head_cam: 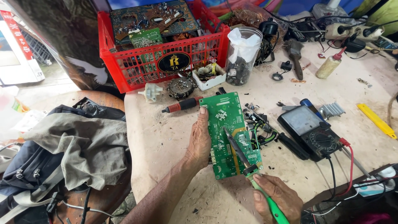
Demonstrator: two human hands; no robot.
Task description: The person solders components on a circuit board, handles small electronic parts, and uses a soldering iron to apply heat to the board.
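Where the left hand [200, 139] grips the green circuit board [230, 132], its thumb lies along the board's left edge and the other fingers are hidden underneath, so I can only see that they are wrapped round it. The board is held tilted just above the pale, dusty table [166, 137], near the middle of the scene. The right hand [278, 198] is closed round the green handle of a soldering iron [248, 166], whose dark shaft lies across the board with the tip about at its middle; whether the tip touches the board is hard to tell. The handle's end and part of the hand are cut off at the near edge.

Just right of the board, a tangle of wires and small parts [259, 124] is partly hidden behind it. Further right sits a black meter [310, 130] with red and black leads running off the near right corner. A red-handled screwdriver [182, 105] lies just beyond the thumb. At the far side stands a red crate [161, 62] of old boards, its top cut off, with a glass jar [241, 56] beside it. On the left, a grey cloth [83, 145] hides most of a bag.
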